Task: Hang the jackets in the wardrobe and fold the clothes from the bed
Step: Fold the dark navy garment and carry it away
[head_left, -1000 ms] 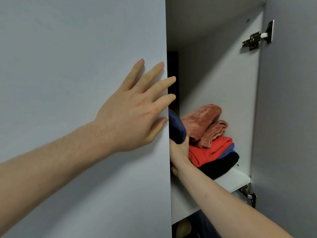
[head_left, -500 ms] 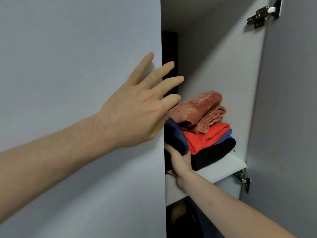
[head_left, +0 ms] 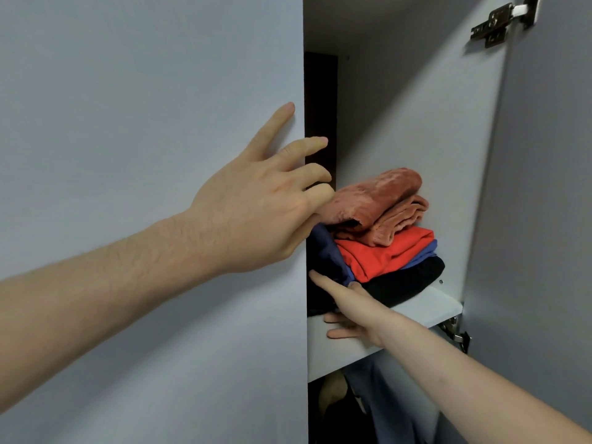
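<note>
The right hand now lies low at the front edge of the white wardrobe shelf, under the folded navy-blue garment. Its thumb runs up along the garment's lower edge, and two straight fingers show below against the shelf front. The palm is hidden, so I cannot tell whether it is pinching the cloth or only propping it. A second ago the same hand was plainly wrapped around this garment, holding it up beside the stack. Since then the garment has settled down against the left side of the folded pile, which from top to bottom is a rust-coloured velvety piece, a bright red piece and a black one resting on the shelf.

I judge the placing to be almost done; the hand only has to let go and draw back.

The left hand rests flat on the pale grey wardrobe door left of the shelf. Its index finger is straight, and the other fingers now bend round the door's edge; earlier all of them were spread straight. The shelf also sits lower in view than before, and the metal hinge is higher.
</note>
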Demonstrator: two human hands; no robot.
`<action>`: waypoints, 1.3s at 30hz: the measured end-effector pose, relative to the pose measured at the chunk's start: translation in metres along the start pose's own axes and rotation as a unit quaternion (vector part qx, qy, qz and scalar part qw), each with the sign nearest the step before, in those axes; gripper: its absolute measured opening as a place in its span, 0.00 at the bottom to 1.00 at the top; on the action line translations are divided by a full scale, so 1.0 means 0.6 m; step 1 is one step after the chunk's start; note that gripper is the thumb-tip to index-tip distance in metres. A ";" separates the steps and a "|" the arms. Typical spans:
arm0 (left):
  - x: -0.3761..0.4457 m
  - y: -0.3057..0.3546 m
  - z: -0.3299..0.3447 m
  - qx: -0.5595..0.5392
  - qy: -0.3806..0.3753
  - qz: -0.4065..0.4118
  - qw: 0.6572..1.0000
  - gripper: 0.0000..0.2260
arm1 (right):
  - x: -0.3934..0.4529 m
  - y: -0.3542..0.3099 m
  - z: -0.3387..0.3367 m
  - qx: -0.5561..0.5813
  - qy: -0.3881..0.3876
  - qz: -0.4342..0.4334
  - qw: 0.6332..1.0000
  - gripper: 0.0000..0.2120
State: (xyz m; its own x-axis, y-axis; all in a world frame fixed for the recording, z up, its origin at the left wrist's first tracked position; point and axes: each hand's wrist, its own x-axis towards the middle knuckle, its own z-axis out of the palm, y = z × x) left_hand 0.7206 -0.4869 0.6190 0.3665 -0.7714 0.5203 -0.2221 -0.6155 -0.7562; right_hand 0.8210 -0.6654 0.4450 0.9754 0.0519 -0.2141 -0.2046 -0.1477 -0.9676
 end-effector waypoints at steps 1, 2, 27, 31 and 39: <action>0.000 0.000 -0.001 -0.001 -0.004 -0.001 1.000 0.16 | -0.006 -0.002 -0.015 -0.033 -0.006 -0.015 0.999 0.47; 0.000 0.001 -0.001 -0.001 -0.007 -0.001 1.000 0.16 | -0.009 -0.003 -0.030 -0.072 -0.007 -0.031 0.997 0.41; -0.001 0.003 0.001 -0.032 0.014 -0.006 0.999 0.18 | 0.071 0.048 -0.017 -0.418 0.121 -0.412 0.801 0.28; -0.004 0.003 0.002 -0.041 0.003 -0.009 0.999 0.18 | 0.051 0.038 -0.025 -0.390 0.108 -0.406 0.820 0.30; -0.053 0.051 0.010 -0.161 0.015 -0.016 0.987 0.10 | -0.037 0.082 -0.048 -0.260 0.141 -0.427 0.854 0.31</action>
State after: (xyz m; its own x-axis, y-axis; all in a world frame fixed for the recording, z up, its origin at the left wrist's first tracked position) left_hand 0.7074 -0.4800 0.5768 0.3525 -0.7516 0.5576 -0.4878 -0.6560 -0.5759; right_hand 0.7915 -0.7026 0.4060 0.7460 0.1303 0.6531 0.5847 -0.5976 -0.5487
